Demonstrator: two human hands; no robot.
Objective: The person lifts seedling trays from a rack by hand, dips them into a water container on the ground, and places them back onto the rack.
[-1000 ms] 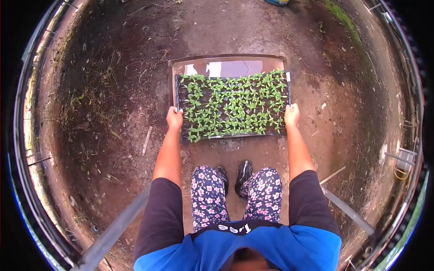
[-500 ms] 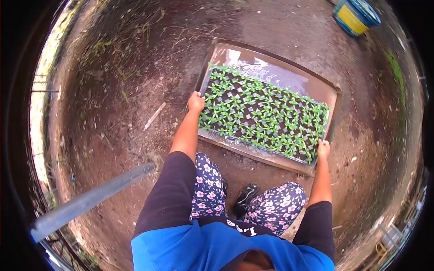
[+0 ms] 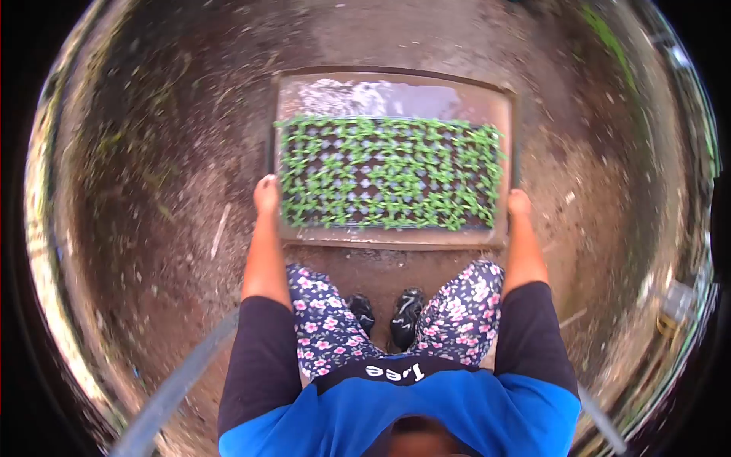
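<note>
I view a dark, rectangular seedling tray (image 3: 364, 183) set in a shallow brown basin (image 3: 396, 238) holding reflective water. Green, small-leaved seedlings stand in rows, with pale cell dividers showing between them. The left hand (image 3: 266, 195) and right hand (image 3: 519, 202) are at the basin's opposite sides, fingers curled; blur prevents me from confirming a grip.

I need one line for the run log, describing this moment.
Left hand: at left side of basin | Right hand: at its right side | Tray: in basin, bearing seedlings | Water: visible beyond tray | Grip: unclear
</note>
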